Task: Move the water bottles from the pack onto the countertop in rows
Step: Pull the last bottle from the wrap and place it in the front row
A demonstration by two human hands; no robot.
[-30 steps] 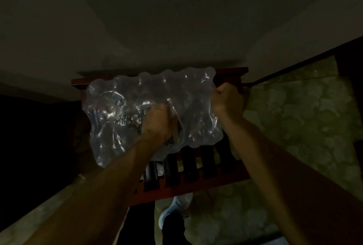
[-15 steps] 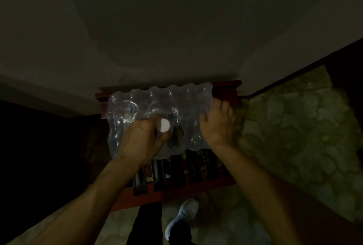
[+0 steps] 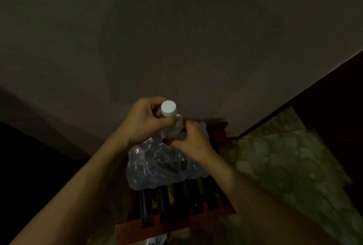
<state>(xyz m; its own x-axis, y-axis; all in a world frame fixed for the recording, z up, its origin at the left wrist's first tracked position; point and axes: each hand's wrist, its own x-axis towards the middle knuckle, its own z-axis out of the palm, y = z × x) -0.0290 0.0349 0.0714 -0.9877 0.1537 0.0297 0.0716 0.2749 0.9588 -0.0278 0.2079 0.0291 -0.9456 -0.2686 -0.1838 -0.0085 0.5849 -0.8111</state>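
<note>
Pack (image 3: 161,168) on slatted rack (image 3: 176,209); bottle (image 3: 171,121) above pack

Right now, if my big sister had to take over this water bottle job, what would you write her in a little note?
Left hand: grips a bottle near its white cap, lifted partly out of the pack.
Right hand: holds the torn plastic wrap at the pack's top, beside the bottle.
Pack: sits on a red slatted wooden stand against the wall.
Done: wrap opened, one bottle coming out.
Left: set this bottle down on the countertop, then move the others and line them in rows. The countertop and any rows are not in view, and the scene is dim, so I cannot count bottles left.
</note>
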